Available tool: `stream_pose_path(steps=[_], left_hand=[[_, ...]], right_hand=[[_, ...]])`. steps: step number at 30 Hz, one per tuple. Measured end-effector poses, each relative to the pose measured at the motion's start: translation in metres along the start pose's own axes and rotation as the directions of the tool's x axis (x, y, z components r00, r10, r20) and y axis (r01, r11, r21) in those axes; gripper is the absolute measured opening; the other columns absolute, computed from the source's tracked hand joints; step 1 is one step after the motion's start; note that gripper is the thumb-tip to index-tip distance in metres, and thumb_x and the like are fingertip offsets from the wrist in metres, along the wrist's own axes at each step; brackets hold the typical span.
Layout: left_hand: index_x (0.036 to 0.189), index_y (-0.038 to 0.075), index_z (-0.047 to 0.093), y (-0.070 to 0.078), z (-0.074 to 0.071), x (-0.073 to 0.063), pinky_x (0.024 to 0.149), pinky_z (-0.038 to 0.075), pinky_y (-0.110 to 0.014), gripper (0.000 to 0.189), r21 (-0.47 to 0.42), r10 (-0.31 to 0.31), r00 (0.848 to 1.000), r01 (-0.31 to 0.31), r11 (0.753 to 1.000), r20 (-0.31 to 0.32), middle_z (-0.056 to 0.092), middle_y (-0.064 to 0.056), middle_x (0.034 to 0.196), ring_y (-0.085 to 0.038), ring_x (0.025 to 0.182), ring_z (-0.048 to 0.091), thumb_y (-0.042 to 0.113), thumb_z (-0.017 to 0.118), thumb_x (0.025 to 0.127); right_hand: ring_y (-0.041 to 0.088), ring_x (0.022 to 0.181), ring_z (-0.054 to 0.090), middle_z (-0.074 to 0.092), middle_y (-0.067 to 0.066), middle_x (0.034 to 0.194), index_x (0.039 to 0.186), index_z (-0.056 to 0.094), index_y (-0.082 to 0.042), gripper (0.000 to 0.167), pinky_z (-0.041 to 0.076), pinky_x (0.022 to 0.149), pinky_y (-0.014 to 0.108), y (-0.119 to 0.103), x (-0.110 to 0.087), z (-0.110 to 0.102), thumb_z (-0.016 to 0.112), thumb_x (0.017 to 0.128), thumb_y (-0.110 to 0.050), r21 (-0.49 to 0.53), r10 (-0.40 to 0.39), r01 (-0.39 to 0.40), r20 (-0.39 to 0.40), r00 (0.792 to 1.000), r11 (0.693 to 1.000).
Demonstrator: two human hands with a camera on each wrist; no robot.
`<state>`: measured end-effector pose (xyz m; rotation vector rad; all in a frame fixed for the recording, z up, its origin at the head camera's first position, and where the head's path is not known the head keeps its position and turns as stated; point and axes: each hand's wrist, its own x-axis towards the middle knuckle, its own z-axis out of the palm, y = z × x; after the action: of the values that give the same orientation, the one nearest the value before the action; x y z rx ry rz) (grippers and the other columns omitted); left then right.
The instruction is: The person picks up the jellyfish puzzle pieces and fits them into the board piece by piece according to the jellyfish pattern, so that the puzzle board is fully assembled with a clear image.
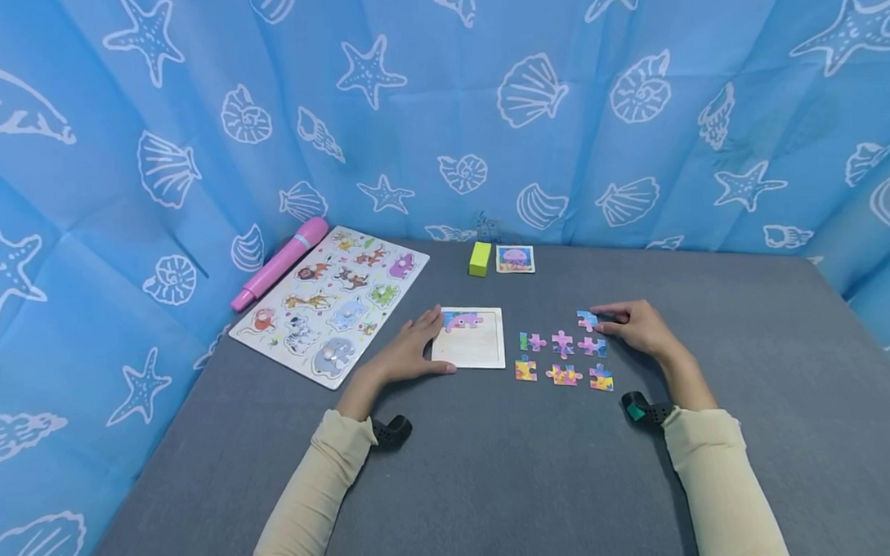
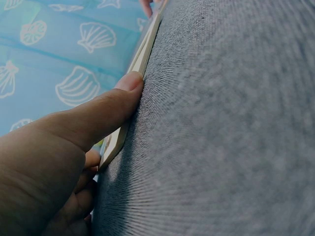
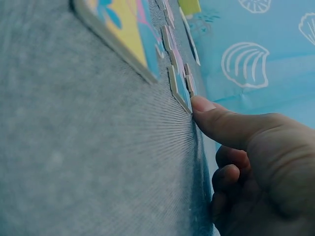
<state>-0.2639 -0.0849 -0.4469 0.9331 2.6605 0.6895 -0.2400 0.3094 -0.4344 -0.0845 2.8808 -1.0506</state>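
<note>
My left hand holds a square wooden puzzle tray by its left side, the thumb along the near edge and the fingers at the far left corner. Joined pink and blue pieces lie in the tray's upper left part. In the left wrist view, the left thumb presses on the tray's rim. To the right, my right hand pinches a blue and pink puzzle piece between thumb and index finger. Several other loose pieces lie in rows on the table, left of and below that hand.
A large animal peg board lies at the left, with a pink marker-shaped tube along its far side. Behind the tray are a yellow-green block and a small picture card. A blue curtain hangs behind the grey table.
</note>
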Motion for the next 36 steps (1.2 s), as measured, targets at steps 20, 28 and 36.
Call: stream_pose_path(steps=[20,28,36], left_hand=[[0.148,0.007,0.012,0.0,0.0,0.0,0.116,0.006,-0.046,0.095,0.003,-0.007,1.0,0.007,1.0,0.0,0.005,-0.008,0.156,-0.022,0.144,0.005,0.048,0.064,0.081],[0.148,0.006,0.012,0.0,-0.001,-0.002,0.116,0.005,-0.046,0.095,0.002,-0.016,1.0,0.016,1.0,0.002,0.005,-0.007,0.156,-0.022,0.144,0.005,0.048,0.065,0.081],[0.148,0.007,0.011,0.0,0.0,0.001,0.116,0.005,-0.046,0.095,0.005,-0.017,1.0,0.017,1.0,0.003,0.004,-0.006,0.156,-0.022,0.144,0.005,0.049,0.065,0.081]], right_hand=[[0.007,0.051,0.027,0.028,-0.005,0.056,0.113,0.062,0.002,0.031,0.028,0.052,0.024,-0.026,0.015,0.009,0.064,0.086,-0.015,0.09,-0.058,0.061,-0.029,0.998,0.994],[0.007,0.05,0.025,0.025,-0.005,0.057,0.111,0.063,0.002,0.029,0.027,0.049,0.023,-0.056,0.03,0.024,0.064,0.085,-0.012,0.102,-0.122,0.124,-0.017,0.992,0.987],[0.007,0.048,0.022,0.022,-0.005,0.055,0.109,0.065,0.002,0.029,0.025,0.047,0.023,-0.089,0.044,0.049,0.066,0.083,-0.011,0.113,-0.201,0.196,0.031,0.979,0.974]])
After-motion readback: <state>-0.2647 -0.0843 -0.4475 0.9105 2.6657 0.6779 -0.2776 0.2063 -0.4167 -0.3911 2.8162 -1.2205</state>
